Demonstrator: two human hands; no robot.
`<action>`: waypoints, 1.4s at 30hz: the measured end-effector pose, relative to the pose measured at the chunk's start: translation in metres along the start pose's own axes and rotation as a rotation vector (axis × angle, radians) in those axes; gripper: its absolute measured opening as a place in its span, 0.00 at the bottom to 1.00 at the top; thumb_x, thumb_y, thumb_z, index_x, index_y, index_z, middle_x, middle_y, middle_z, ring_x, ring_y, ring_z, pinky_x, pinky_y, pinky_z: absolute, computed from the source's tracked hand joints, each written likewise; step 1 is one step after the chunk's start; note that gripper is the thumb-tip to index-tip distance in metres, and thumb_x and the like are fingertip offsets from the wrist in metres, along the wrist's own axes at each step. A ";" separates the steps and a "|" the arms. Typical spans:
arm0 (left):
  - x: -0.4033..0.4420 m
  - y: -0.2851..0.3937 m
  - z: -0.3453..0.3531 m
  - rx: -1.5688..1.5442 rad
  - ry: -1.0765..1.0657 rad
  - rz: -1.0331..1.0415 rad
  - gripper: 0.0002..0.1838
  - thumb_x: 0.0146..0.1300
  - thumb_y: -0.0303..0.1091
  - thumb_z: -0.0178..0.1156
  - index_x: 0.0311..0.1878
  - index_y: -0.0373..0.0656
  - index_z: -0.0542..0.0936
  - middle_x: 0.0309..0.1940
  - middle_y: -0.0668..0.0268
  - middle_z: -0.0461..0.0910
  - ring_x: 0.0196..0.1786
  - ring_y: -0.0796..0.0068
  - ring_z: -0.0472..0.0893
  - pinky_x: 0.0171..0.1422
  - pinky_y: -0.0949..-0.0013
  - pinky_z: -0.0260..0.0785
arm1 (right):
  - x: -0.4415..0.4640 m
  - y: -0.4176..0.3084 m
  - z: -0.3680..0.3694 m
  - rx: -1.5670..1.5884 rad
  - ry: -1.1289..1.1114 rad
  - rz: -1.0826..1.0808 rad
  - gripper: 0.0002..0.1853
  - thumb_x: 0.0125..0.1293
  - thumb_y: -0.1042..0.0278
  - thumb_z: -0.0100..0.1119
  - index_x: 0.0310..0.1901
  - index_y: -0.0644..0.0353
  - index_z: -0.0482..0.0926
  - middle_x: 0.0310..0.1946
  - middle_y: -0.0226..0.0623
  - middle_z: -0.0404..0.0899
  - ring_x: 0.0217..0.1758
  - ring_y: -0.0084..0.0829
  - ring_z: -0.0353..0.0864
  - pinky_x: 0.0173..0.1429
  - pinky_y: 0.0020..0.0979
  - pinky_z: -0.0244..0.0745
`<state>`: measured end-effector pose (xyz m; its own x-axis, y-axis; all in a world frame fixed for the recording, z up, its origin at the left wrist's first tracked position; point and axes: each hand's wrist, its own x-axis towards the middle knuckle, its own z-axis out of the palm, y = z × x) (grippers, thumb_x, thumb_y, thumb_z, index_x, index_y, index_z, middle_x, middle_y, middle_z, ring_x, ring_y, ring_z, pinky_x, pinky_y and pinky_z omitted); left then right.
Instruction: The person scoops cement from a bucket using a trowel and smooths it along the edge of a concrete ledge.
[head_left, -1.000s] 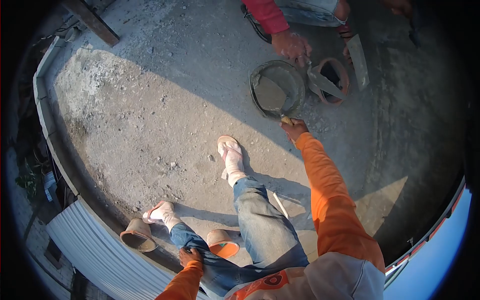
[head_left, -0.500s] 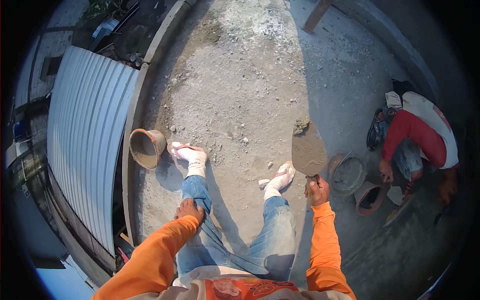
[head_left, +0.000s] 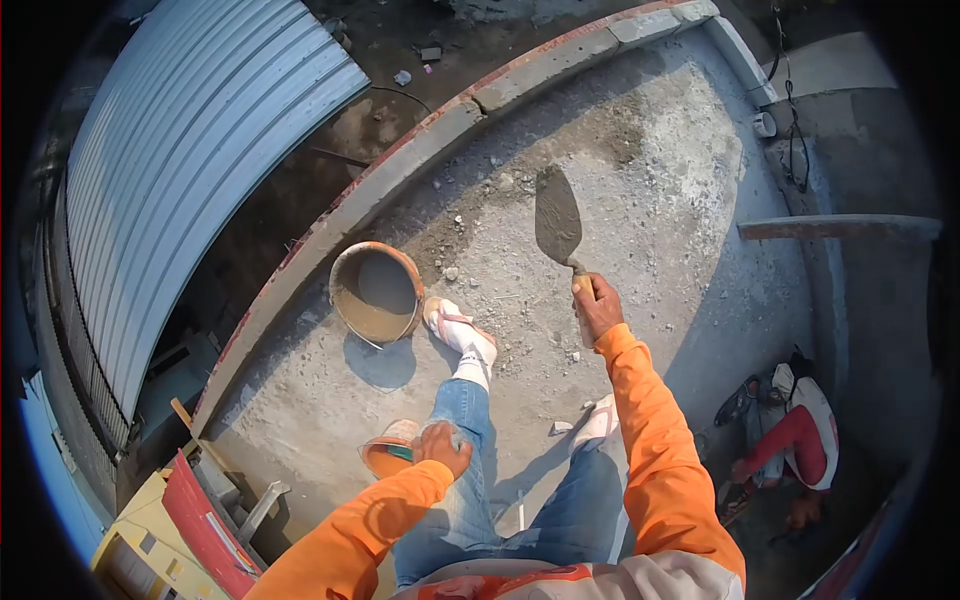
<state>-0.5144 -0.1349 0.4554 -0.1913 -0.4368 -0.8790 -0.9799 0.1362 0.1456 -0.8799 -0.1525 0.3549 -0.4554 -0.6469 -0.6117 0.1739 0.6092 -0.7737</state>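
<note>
My right hand (head_left: 597, 308) grips the wooden handle of a trowel (head_left: 557, 215). Its blade points away from me over the gritty floor and is coated with a wet grey film. My left hand (head_left: 443, 449) rests on my left knee, fingers draped over the jeans and partly hidden. Beyond that knee stands a mortar-stained bucket (head_left: 372, 324) with an orange rim, close to my left foot (head_left: 462, 332). A smaller orange container (head_left: 384, 461), with something green in it, sits beside my left hand.
A low concrete parapet (head_left: 410, 145) curves along the left, with corrugated metal roofing (head_left: 200, 150) beyond it. Small stones litter the rough floor (head_left: 640, 240). At the right, in shadow, another person (head_left: 800, 430) crouches low. A narrow beam (head_left: 840, 228) juts out behind.
My view has swung left, so the bucket and parapet sit nearer the middle. My right hand has carried the trowel left, away from the other person. The lump on its blade no longer shows.
</note>
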 end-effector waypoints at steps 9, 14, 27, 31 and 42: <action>0.033 -0.029 -0.043 -0.186 0.108 -0.025 0.26 0.53 0.46 0.58 0.53 0.42 0.74 0.56 0.56 0.73 0.64 0.56 0.67 0.69 0.55 0.54 | 0.182 -0.034 0.143 -0.318 0.282 0.057 0.27 0.53 0.54 0.61 0.49 0.62 0.67 0.35 0.57 0.79 0.40 0.52 0.80 0.44 0.45 0.73; 0.049 -0.012 -0.054 -0.301 0.212 -0.098 0.22 0.52 0.43 0.58 0.49 0.42 0.77 0.55 0.56 0.74 0.61 0.54 0.69 0.66 0.53 0.58 | 0.224 -0.054 0.196 -0.497 0.329 0.133 0.27 0.53 0.57 0.58 0.52 0.60 0.64 0.40 0.60 0.78 0.45 0.59 0.77 0.51 0.48 0.69; 0.059 0.059 -0.070 -0.341 0.167 -0.240 0.18 0.52 0.43 0.58 0.45 0.46 0.79 0.54 0.62 0.76 0.61 0.59 0.71 0.67 0.55 0.55 | 0.207 -0.078 0.252 -0.591 0.107 0.234 0.22 0.60 0.68 0.55 0.50 0.63 0.56 0.42 0.61 0.73 0.45 0.60 0.77 0.49 0.52 0.72; 0.063 0.063 -0.073 -0.336 0.136 -0.286 0.18 0.51 0.42 0.59 0.45 0.46 0.79 0.53 0.62 0.77 0.60 0.59 0.71 0.67 0.54 0.55 | 0.230 -0.086 0.222 -0.636 0.166 0.146 0.23 0.59 0.67 0.56 0.49 0.65 0.56 0.38 0.62 0.74 0.43 0.60 0.76 0.47 0.52 0.71; 0.067 0.069 -0.078 -0.339 0.059 -0.341 0.21 0.51 0.45 0.59 0.48 0.48 0.78 0.56 0.61 0.74 0.62 0.60 0.69 0.70 0.55 0.51 | 0.233 -0.072 0.216 -0.749 -0.135 0.176 0.20 0.59 0.69 0.56 0.49 0.63 0.58 0.39 0.60 0.76 0.41 0.59 0.79 0.45 0.49 0.74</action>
<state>-0.5996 -0.2238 0.4415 0.1507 -0.4573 -0.8765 -0.9484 -0.3170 0.0023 -0.8104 -0.4463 0.2323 -0.3569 -0.5329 -0.7672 -0.4241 0.8242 -0.3752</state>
